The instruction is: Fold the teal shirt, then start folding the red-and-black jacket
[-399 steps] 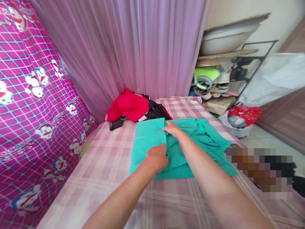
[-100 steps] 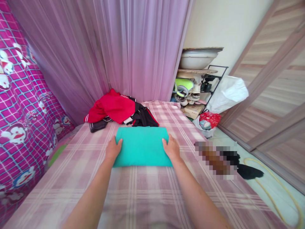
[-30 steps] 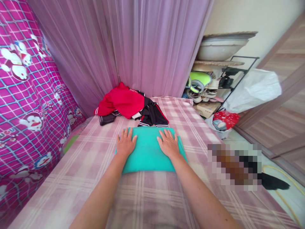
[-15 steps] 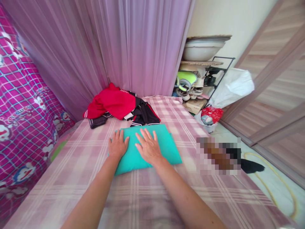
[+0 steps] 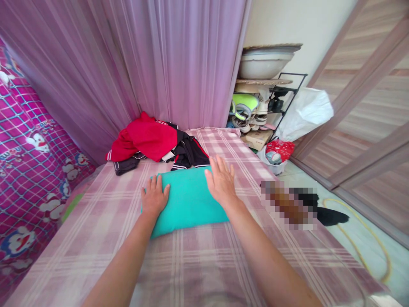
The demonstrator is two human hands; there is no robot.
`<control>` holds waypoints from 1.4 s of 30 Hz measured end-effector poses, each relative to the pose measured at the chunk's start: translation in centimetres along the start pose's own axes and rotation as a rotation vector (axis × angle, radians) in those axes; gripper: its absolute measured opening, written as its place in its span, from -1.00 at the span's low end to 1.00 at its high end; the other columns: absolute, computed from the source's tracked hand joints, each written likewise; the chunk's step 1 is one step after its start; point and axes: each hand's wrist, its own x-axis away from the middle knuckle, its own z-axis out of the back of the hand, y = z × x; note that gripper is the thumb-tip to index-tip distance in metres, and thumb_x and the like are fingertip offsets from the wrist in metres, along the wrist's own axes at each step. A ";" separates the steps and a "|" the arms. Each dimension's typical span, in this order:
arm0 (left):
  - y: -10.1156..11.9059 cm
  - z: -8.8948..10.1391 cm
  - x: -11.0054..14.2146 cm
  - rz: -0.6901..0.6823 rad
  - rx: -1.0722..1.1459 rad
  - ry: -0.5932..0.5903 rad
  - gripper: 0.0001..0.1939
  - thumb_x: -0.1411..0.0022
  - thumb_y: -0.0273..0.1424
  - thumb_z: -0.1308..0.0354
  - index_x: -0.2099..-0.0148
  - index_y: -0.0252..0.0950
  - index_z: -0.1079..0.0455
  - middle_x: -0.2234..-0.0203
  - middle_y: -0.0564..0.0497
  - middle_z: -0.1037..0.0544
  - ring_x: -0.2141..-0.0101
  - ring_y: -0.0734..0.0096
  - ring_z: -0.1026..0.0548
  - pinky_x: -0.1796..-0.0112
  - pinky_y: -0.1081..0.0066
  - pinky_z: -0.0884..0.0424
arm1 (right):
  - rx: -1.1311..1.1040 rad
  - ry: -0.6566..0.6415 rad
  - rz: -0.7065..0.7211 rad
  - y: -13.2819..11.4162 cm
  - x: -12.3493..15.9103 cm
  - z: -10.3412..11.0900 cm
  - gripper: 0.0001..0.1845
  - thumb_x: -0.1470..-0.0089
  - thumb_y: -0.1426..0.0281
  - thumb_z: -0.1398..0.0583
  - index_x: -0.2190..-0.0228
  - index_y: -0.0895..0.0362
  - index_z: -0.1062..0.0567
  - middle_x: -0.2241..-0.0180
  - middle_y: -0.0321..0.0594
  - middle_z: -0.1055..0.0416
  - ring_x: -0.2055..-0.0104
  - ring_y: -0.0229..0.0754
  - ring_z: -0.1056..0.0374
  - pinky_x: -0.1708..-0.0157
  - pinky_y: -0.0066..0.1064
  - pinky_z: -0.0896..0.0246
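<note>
A folded teal cloth (image 5: pixel 188 204), roughly rectangular, lies flat on the plaid bedsheet (image 5: pixel 198 264). My left hand (image 5: pixel 155 197) rests open on its left edge, fingers spread and pointing away from me. At the cloth's right side is my right hand (image 5: pixel 221 181), also open, with its fingers apart and its thumb toward the cloth. Whether the right palm presses on the cloth or hovers just over it I cannot tell. The right hand and forearm cover part of the cloth's right edge.
Behind the cloth lies a heap of red and black clothes (image 5: pixel 153 138), near the purple curtain (image 5: pixel 179 64). A pink patterned cloth (image 5: pixel 28 170) hangs at left. Off the bed's right side stand a black shoe rack (image 5: pixel 283 117), a white bag (image 5: pixel 311 113) and a yellow hose (image 5: pixel 377 238).
My right hand has slid from the middle of the teal cloth to its right side. My left hand stays on the left edge. The view has shifted slightly to the right.
</note>
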 end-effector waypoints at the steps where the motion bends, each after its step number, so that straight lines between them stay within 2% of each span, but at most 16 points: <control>1: 0.0 0.0 0.0 0.000 -0.003 -0.001 -0.34 -0.40 -0.12 0.24 -0.42 -0.34 -0.02 -0.36 -0.20 -0.13 -0.34 0.00 -0.08 -0.22 -0.13 -0.12 | -0.019 0.019 0.083 -1.4 -0.8 0.0 -0.40 -0.36 0.20 0.18 -0.34 0.09 -0.10 -0.40 -0.06 0.08 -0.41 0.01 0.16 -0.32 0.09 0.32; 3: 0.0 0.1 0.0 -0.006 -0.008 0.000 -0.34 -0.40 -0.12 0.25 -0.42 -0.33 -0.02 -0.36 -0.20 -0.13 -0.34 0.00 -0.08 -0.22 -0.12 -0.13 | -0.030 -0.016 0.186 -2.9 -1.8 -1.0 -0.41 -0.36 0.20 0.16 -0.35 0.01 -0.07 -0.42 -0.16 0.13 -0.43 -0.03 0.23 -0.34 0.04 0.40; 7: 0.0 0.1 -0.1 -0.007 -0.022 -0.011 -0.35 -0.39 -0.12 0.24 -0.40 -0.32 -0.06 -0.35 -0.22 -0.15 -0.34 -0.01 -0.08 -0.21 -0.14 -0.13 | 0.018 -0.406 0.102 -1.8 -2.9 -4.5 -0.41 -0.35 0.17 0.14 -0.32 0.05 -0.17 -0.37 -0.10 -0.02 -0.40 -0.02 0.12 -0.33 0.07 0.35; 9: 0.1 0.1 -0.1 -0.005 -0.030 -0.027 -0.36 -0.39 -0.12 0.23 -0.39 -0.31 -0.09 -0.35 -0.22 -0.15 -0.34 -0.01 -0.08 -0.21 -0.14 -0.13 | 0.036 -0.534 0.075 -1.0 -3.5 -5.4 -0.40 -0.35 0.15 0.15 -0.29 0.08 -0.22 -0.36 -0.08 -0.06 -0.39 0.00 0.07 -0.32 0.09 0.31; 11: 0.2 0.1 0.0 -0.005 -0.032 -0.039 -0.36 -0.39 -0.12 0.24 -0.39 -0.31 -0.11 -0.35 -0.21 -0.14 -0.34 0.00 -0.07 -0.21 -0.14 -0.13 | 0.037 -0.491 0.069 -0.7 -3.9 -5.2 -0.40 -0.36 0.14 0.15 -0.29 0.08 -0.22 -0.35 -0.06 -0.07 -0.38 0.02 0.05 -0.31 0.10 0.28; 14: 0.4 0.2 0.0 0.000 -0.030 -0.058 -0.36 -0.40 -0.12 0.26 -0.39 -0.31 -0.11 -0.37 -0.19 -0.11 -0.35 0.02 -0.06 -0.22 -0.14 -0.11 | 0.049 -0.240 0.040 -0.3 -3.7 -4.4 -0.40 -0.37 0.14 0.18 -0.32 0.04 -0.16 -0.37 -0.07 -0.02 -0.39 0.02 0.10 -0.31 0.11 0.32; 15: 0.3 0.3 -0.1 0.003 -0.029 -0.071 -0.36 -0.40 -0.12 0.26 -0.39 -0.31 -0.10 -0.37 -0.19 -0.10 -0.35 0.02 -0.05 -0.23 -0.14 -0.10 | 0.057 -0.204 0.029 0.0 -3.3 -4.3 -0.40 -0.37 0.14 0.19 -0.32 0.03 -0.15 -0.38 -0.08 0.00 -0.40 0.02 0.12 -0.31 0.11 0.33; 20: 0.4 2.1 -1.0 0.011 -0.038 -0.181 -0.38 -0.39 -0.13 0.22 -0.37 -0.31 -0.13 -0.37 -0.19 -0.10 -0.34 -0.01 -0.06 -0.23 -0.22 -0.04 | 0.091 -0.428 -0.023 2.4 -1.1 -6.1 -0.38 -0.36 0.10 0.18 -0.32 0.04 -0.14 -0.39 -0.09 0.04 -0.42 0.01 0.19 -0.29 0.12 0.22; 23: 2.9 4.0 -1.0 -0.024 -0.043 -0.079 -0.39 -0.39 -0.18 0.20 -0.34 -0.39 -0.18 -0.36 -0.25 -0.11 -0.34 -0.08 -0.06 -0.24 -0.29 0.06 | 0.103 -0.404 -0.032 2.7 -0.7 -6.7 -0.37 -0.36 0.09 0.18 -0.33 0.04 -0.13 -0.39 -0.09 0.05 -0.43 0.00 0.21 -0.30 0.13 0.26; 26: 8.1 5.3 0.1 -0.203 0.057 0.060 -0.39 -0.41 -0.20 0.25 -0.37 -0.40 -0.14 -0.36 -0.22 -0.11 -0.35 -0.01 -0.03 -0.28 -0.20 0.11 | 0.107 -0.385 -0.022 2.4 -0.8 -6.4 -0.38 -0.36 0.12 0.18 -0.32 0.05 -0.14 -0.39 -0.08 0.05 -0.43 0.01 0.20 -0.31 0.14 0.26; 28: 11.4 5.3 0.7 -0.368 0.148 0.071 -0.41 -0.42 -0.20 0.26 -0.37 -0.30 -0.15 -0.35 -0.13 -0.15 -0.36 0.08 -0.04 -0.31 -0.13 0.13 | 0.109 -0.413 -0.016 2.4 -0.9 -6.2 -0.40 -0.36 0.17 0.16 -0.34 0.05 -0.11 -0.40 -0.10 0.07 -0.43 0.01 0.21 -0.30 0.14 0.23; 30: 13.1 4.5 0.7 -0.425 0.188 0.052 -0.42 -0.42 -0.19 0.26 -0.37 -0.25 -0.15 -0.35 -0.10 -0.16 -0.36 0.12 -0.03 -0.32 -0.08 0.15 | 0.109 -0.439 -0.014 2.5 -0.9 -6.1 -0.41 -0.36 0.21 0.14 -0.35 0.03 -0.08 -0.41 -0.12 0.10 -0.43 0.00 0.23 -0.29 0.14 0.20; 32: 12.3 3.2 0.0 -0.360 0.164 -0.032 -0.41 -0.42 -0.18 0.24 -0.38 -0.25 -0.14 -0.35 -0.11 -0.15 -0.36 0.10 -0.03 -0.31 -0.09 0.13 | 0.103 -0.419 -0.017 2.6 -0.9 -6.2 -0.41 -0.35 0.19 0.15 -0.34 0.02 -0.10 -0.40 -0.12 0.08 -0.43 -0.01 0.22 -0.29 0.15 0.20; 35: 7.3 1.5 -1.2 -0.202 0.070 -0.187 -0.38 -0.41 -0.11 0.23 -0.40 -0.23 -0.09 -0.37 -0.13 -0.11 -0.35 0.08 -0.06 -0.29 -0.08 0.05 | 0.090 -0.372 -0.027 2.7 -0.7 -6.6 -0.39 -0.35 0.13 0.17 -0.32 0.04 -0.16 -0.39 -0.11 0.04 -0.42 -0.01 0.19 -0.30 0.16 0.23; 39: 0.8 0.9 -1.5 -0.105 -0.016 -0.145 -0.35 -0.41 -0.08 0.25 -0.42 -0.22 -0.02 -0.39 -0.11 -0.05 -0.37 0.06 0.00 -0.29 -0.11 0.07 | 0.101 -0.380 -0.033 2.6 -0.6 -6.9 -0.39 -0.35 0.12 0.18 -0.31 0.04 -0.17 -0.39 -0.11 0.03 -0.42 -0.02 0.18 -0.30 0.15 0.23; 42: -0.5 0.9 -1.0 -0.092 -0.021 -0.140 -0.36 -0.41 -0.09 0.26 -0.43 -0.22 0.01 -0.40 -0.11 -0.02 -0.37 0.07 0.01 -0.28 -0.08 0.02 | 0.125 -0.411 -0.040 2.1 -1.2 -6.0 -0.39 -0.35 0.14 0.16 -0.31 0.06 -0.18 -0.38 -0.10 0.01 -0.42 0.01 0.16 -0.29 0.18 0.25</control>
